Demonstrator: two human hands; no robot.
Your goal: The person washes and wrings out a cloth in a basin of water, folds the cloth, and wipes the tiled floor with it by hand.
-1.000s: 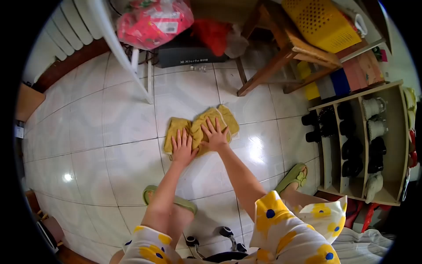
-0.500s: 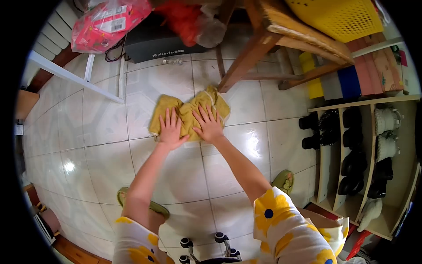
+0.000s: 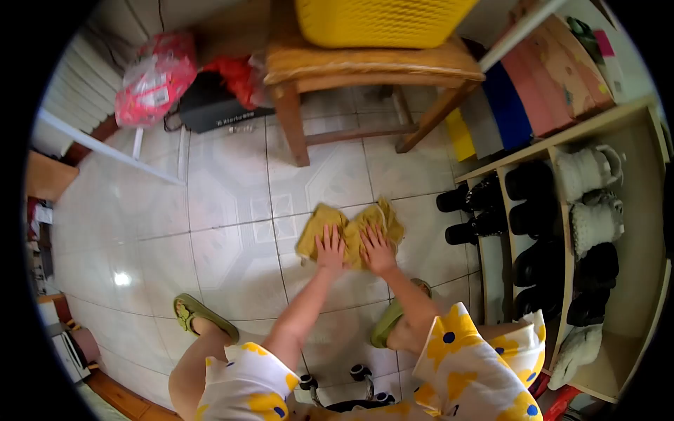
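A mustard-yellow cloth (image 3: 320,216) lies bunched and creased on the tiled floor (image 3: 232,245). My left hand (image 3: 329,250) rests flat on its left part, fingers stretched out and slightly spread. On the right part of the same cloth, my right hand (image 3: 378,250) presses down with its fingers apart. Neither hand is wrapped round the fabric; both palms face down. The cloth's near edge is partly hidden under my hands. My feet, in green slippers (image 3: 203,317), stand on either side of my arms.
Ahead stands a wooden stool (image 3: 295,119) bearing a yellow basket (image 3: 382,24). A shoe rack (image 3: 551,266) with several shoes is at the right. Far left are a black box (image 3: 217,109), a pink bag (image 3: 156,81) and a white metal frame (image 3: 112,147). Chair casters (image 3: 360,372) are below me.
Both hands and the cloth have moved nearer to me and to the right, away from the stool leg. My view has also shifted, and the hands remain flat on the cloth.
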